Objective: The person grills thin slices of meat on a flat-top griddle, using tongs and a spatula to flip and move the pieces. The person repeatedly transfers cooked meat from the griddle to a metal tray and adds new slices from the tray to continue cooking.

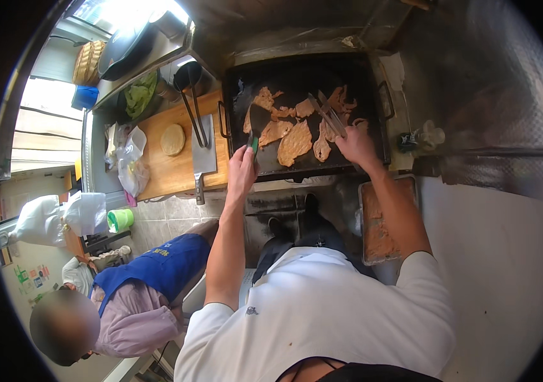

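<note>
A black flat griddle (373, 83) holds several orange slices of raw meat (295, 142). My left hand (242, 164) is closed around the green handle of a dark spatula (258, 121), whose blade rests on the griddle beside the slices. My right hand (356, 144) grips metal tongs (326, 113) that reach up over the slices in the middle of the griddle.
A wooden board (163, 175) left of the griddle carries a cleaver (203, 156), black tongs (194, 114) and a round flatbread (173, 139). A metal tray (376, 229) of raw meat sits below my right forearm. Another person in a blue apron (160, 264) stands at lower left.
</note>
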Tool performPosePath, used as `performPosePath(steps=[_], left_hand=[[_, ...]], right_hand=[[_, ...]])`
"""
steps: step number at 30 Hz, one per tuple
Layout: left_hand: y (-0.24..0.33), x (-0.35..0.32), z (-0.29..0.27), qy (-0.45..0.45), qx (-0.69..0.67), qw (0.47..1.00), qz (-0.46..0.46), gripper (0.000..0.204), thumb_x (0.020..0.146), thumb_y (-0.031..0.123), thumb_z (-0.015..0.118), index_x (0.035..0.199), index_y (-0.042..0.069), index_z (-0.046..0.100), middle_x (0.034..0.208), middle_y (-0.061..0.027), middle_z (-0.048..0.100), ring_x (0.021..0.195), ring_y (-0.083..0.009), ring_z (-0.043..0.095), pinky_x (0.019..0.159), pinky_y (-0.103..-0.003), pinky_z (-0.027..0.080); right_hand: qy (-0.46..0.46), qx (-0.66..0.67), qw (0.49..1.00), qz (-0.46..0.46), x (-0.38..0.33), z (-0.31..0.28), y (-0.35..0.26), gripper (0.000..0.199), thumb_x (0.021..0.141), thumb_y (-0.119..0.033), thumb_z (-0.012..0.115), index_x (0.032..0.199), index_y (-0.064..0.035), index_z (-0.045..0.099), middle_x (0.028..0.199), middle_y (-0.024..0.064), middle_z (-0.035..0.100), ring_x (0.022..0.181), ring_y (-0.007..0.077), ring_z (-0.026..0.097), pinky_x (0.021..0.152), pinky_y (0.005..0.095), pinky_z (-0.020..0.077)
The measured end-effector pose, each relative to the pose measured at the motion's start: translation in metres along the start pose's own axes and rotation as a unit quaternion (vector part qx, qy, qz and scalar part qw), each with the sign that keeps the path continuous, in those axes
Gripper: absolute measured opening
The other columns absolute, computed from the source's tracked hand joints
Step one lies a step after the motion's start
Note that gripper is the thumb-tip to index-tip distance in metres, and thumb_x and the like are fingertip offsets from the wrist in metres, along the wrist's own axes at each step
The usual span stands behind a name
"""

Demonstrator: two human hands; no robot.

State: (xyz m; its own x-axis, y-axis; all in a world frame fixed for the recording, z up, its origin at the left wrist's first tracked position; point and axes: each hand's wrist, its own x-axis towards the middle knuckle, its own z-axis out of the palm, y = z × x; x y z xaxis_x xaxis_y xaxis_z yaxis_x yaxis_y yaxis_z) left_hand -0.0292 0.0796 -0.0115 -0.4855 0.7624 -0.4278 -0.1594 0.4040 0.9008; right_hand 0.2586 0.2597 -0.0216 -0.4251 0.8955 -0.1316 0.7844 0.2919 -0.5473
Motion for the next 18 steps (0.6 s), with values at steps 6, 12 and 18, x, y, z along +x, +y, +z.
performPosePath(steps=[6,12,18], left_hand=[[0.042,0.014,0.019,-0.005,0.028,0.999,-0.030,0.037,0.106,0.031,0.053,0.123,0.000,0.062,0.063,-0.0023,0.057,0.045,-0.0109,0.050,0.042,-0.025,0.038],[0.053,0.043,-0.012,0.031,0.127,0.990,-0.051,0.045,0.103,0.038,0.055,0.133,0.005,0.061,0.071,-0.0043,0.062,0.054,-0.0121,0.055,0.047,-0.026,0.043],[0.095,0.039,-0.033,0.096,0.482,0.841,0.225,0.039,0.089,0.025,0.069,0.128,0.016,0.070,0.100,-0.0142,0.072,0.095,-0.0329,0.070,0.084,-0.042,0.055]], right_hand=[[-0.066,0.078,0.995,0.003,0.003,0.003,0.028,0.034,0.090,-0.032,0.062,0.082,0.0004,0.068,0.078,0.0212,0.071,0.068,0.0388,0.069,0.066,0.0497,0.0546],[-0.100,-0.113,0.987,-0.056,-0.008,-0.017,0.003,0.032,0.092,-0.030,0.060,0.096,0.0012,0.068,0.086,0.0237,0.070,0.080,0.0425,0.068,0.072,0.0535,0.0540],[-0.064,0.117,0.990,-0.039,-0.004,-0.016,-0.036,0.031,0.092,-0.030,0.060,0.095,-0.0008,0.068,0.078,0.0213,0.069,0.076,0.0404,0.068,0.072,0.0518,0.0524]])
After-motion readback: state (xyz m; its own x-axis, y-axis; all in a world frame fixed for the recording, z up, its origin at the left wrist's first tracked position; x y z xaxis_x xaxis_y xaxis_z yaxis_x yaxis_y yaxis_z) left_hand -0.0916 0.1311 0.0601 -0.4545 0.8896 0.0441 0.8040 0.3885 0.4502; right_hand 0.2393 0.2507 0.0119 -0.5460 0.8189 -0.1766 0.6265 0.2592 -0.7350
